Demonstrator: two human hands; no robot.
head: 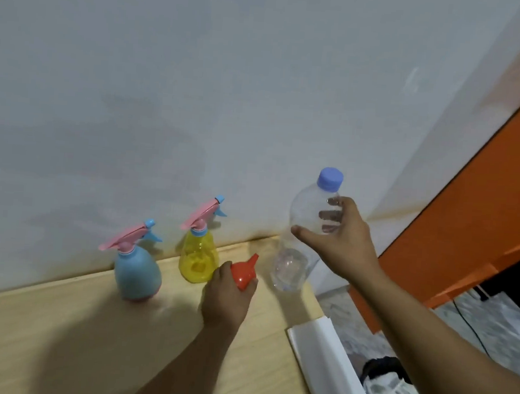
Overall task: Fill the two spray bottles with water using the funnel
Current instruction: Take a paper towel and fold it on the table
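Wooden table (pixel 58 336) against wall (pixel 200 69); left hand (pixel 225 299) grips funnel (pixel 244 272), right hand (pixel 339 236) grips water bottle (pixel 302 227).

I find no writing I can read anywhere in my view: the clear water bottle (pixel 304 227) carries no label, the blue spray bottle (pixel 138 273) and the yellow spray bottle (pixel 199 258) are plain coloured plastic, and the orange funnel (pixel 242 274) shows no marks; the wall and the bench (pixel 58 336) are bare of signs or numbers
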